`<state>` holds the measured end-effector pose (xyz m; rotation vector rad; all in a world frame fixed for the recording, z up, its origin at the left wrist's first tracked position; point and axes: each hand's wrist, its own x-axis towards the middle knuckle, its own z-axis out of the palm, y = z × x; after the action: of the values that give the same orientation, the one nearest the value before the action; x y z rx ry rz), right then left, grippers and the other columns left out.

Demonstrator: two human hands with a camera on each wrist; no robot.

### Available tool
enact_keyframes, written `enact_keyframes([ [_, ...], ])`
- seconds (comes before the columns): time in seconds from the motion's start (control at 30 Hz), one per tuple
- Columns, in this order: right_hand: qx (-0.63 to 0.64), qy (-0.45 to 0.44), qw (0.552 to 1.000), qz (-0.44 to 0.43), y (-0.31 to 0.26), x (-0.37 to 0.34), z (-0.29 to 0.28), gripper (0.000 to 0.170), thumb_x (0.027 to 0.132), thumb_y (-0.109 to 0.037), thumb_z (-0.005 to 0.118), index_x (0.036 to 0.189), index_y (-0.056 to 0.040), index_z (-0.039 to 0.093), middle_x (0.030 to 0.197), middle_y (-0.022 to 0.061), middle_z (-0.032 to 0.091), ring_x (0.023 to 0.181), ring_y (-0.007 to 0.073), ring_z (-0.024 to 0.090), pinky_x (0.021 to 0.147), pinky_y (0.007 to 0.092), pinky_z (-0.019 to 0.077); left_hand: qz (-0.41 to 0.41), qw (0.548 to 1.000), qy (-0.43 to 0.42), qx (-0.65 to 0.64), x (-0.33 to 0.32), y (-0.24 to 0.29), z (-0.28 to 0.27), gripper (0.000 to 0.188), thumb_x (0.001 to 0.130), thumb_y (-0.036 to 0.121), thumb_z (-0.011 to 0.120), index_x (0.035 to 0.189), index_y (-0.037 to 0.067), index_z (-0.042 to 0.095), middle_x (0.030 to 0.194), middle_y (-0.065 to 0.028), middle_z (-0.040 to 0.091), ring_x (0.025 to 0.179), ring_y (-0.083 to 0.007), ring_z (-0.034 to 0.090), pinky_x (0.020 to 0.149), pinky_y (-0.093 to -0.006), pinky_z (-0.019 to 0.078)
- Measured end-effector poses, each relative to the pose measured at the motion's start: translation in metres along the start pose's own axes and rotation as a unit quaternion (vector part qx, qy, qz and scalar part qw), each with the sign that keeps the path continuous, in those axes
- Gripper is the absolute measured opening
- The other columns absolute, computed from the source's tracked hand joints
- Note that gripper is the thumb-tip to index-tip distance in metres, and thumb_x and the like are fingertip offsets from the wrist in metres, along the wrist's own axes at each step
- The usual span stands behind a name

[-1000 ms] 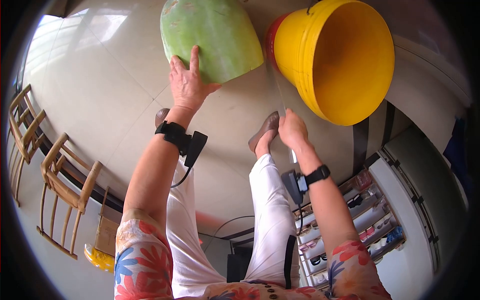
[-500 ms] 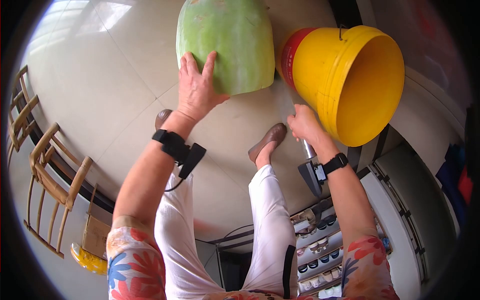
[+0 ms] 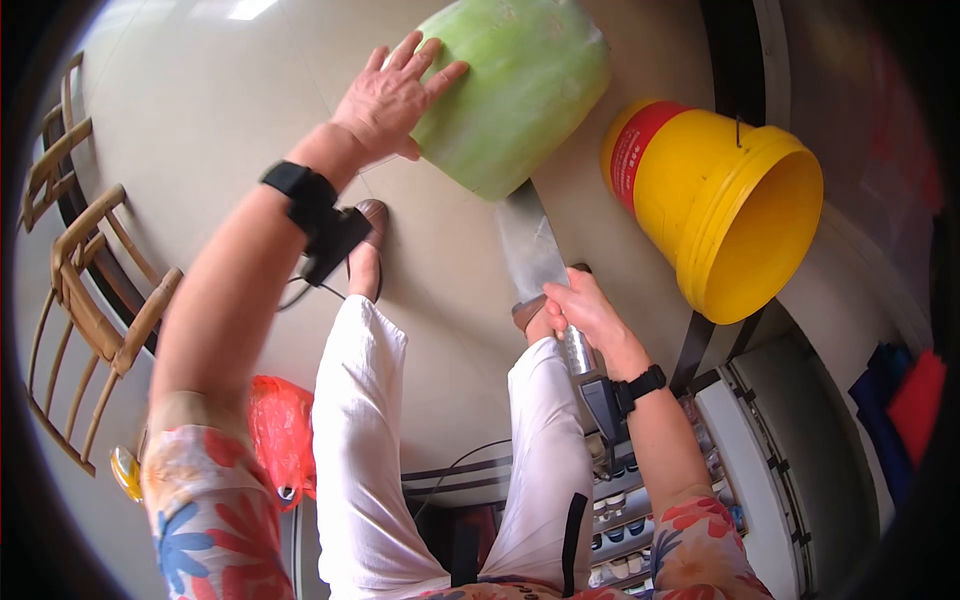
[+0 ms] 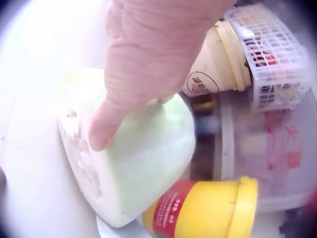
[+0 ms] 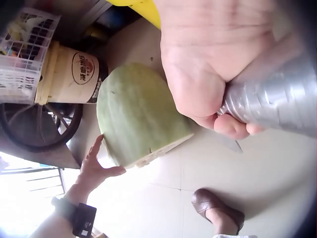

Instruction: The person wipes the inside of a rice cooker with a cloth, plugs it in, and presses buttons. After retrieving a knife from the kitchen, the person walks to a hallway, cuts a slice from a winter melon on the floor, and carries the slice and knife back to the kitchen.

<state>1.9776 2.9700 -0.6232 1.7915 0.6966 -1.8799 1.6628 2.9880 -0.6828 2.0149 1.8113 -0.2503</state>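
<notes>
Head view shows the cut melon (image 3: 515, 95) on the floor (image 3: 440, 300), left hand (image 3: 385, 105) spread against its left side, right hand (image 3: 583, 312) gripping a knife (image 3: 537, 248) near it, yellow bucket (image 3: 685, 190) to its right.

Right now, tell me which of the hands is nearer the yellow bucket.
Right. The right hand, gripping the knife, is near but apart from the yellow bucket; the left hand touches the melon, farther off.

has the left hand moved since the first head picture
Yes: against the bucket, the left hand has moved up the head view and farther left.
</notes>
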Motion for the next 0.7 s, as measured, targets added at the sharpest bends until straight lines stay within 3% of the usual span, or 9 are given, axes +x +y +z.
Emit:
enact_keyframes([
  [0.07,-0.013,0.002,1.0,-0.014,0.004,-0.005,-0.004,0.011,0.085,-0.012,0.049,0.088,-0.0025,0.043,0.057,0.0013,0.046,0.039,0.0079,0.042,0.035,0.0257,0.0376,-0.052,0.998,0.02,-0.027,-0.011,0.002,0.013,0.109,0.046,0.03,0.086,0.138,0.017,0.028,0.136,-0.0149,0.034,0.13,-0.0322,0.027,0.102,-0.0413,0.0295],
  [0.13,-0.138,0.068,0.988,-0.019,0.008,-0.02,-0.008,0.013,0.086,-0.015,0.048,0.081,-0.0037,0.044,0.056,0.0011,0.046,0.038,0.0086,0.043,0.034,0.026,0.0375,-0.167,0.975,-0.02,-0.142,-0.024,0.016,0.015,0.105,0.048,0.028,0.085,0.137,0.015,0.031,0.131,-0.016,0.037,0.127,-0.0334,0.031,0.099,-0.0423,0.0315],
  [0.2,-0.172,0.089,0.981,-0.025,0.008,-0.042,-0.012,0.014,0.087,-0.017,0.048,0.081,-0.004,0.046,0.054,0.0011,0.045,0.037,0.009,0.042,0.034,0.0263,0.0373,-0.194,0.967,0.033,-0.16,-0.031,0.037,0.031,0.1,0.051,0.025,0.083,0.136,0.014,0.033,0.129,-0.0177,0.037,0.124,-0.0336,0.033,0.096,-0.0422,0.0333],
  [0.3,-0.251,0.164,0.954,-0.022,0.02,-0.073,-0.034,0.017,0.086,-0.018,0.05,0.078,-0.0021,0.049,0.051,0.0067,0.048,0.038,0.018,0.048,0.037,0.034,0.0401,-0.225,0.959,0.057,-0.166,-0.035,0.063,0.046,0.094,0.056,0.022,0.081,0.136,0.015,0.033,0.131,-0.019,0.034,0.123,-0.0327,0.033,0.095,-0.0419,0.0341],
  [0.33,-0.346,0.182,0.916,-0.092,0.034,-0.076,-0.052,0.017,0.086,-0.019,0.051,0.085,-0.0014,0.051,0.054,0.0105,0.05,0.043,0.0225,0.052,0.042,0.0362,0.0422,-0.241,0.957,0.081,-0.142,-0.035,0.068,0.049,0.092,0.058,0.021,0.08,0.137,0.016,0.033,0.132,-0.019,0.033,0.123,-0.0324,0.034,0.094,-0.042,0.0342],
  [0.37,-0.435,0.195,0.864,-0.161,0.039,-0.079,-0.063,0.02,0.086,-0.02,0.053,0.092,-0.0007,0.053,0.056,0.0142,0.052,0.048,0.027,0.055,0.048,0.0385,0.0442,-0.238,0.949,0.084,-0.191,-0.039,0.071,0.043,0.067,0.074,0.006,0.061,0.135,0.015,0.035,0.132,-0.0219,0.033,0.125,-0.0341,0.032,0.095,-0.0454,0.0328],
  [0.47,-0.435,0.201,0.845,-0.239,0.01,-0.109,-0.049,0.025,0.086,-0.018,0.053,0.106,-0.0021,0.053,0.063,0.0189,0.054,0.061,0.0345,0.058,0.057,0.0407,0.0455,-0.268,0.93,0.118,-0.224,-0.047,0.083,0.051,0.068,0.073,0.011,0.065,0.134,0.016,0.036,0.136,-0.0211,0.031,0.127,-0.0347,0.03,0.097,-0.0451,0.0317],
  [0.57,-0.455,0.178,0.827,-0.278,-0.025,-0.111,-0.022,0.03,0.088,-0.015,0.05,0.115,-0.0048,0.051,0.066,0.0185,0.057,0.063,0.0354,0.059,0.057,0.0399,0.0464,-0.34,0.879,0.11,-0.316,-0.056,0.087,0.054,0.086,0.063,0.024,0.077,0.135,0.012,0.033,0.14,-0.0196,0.028,0.13,-0.0332,0.026,0.102,-0.0441,0.0275],
  [0.7,-0.446,0.181,0.812,-0.33,-0.045,-0.078,0.01,0.028,0.088,-0.013,0.049,0.115,-0.0043,0.052,0.069,0.0196,0.058,0.064,0.0366,0.059,0.058,0.04,0.0467,-0.388,0.844,0.136,-0.344,-0.058,0.099,0.065,0.099,0.054,0.032,0.082,0.136,0.008,0.031,0.141,-0.0143,0.028,0.132,-0.0309,0.023,0.104,-0.0456,0.024],
])
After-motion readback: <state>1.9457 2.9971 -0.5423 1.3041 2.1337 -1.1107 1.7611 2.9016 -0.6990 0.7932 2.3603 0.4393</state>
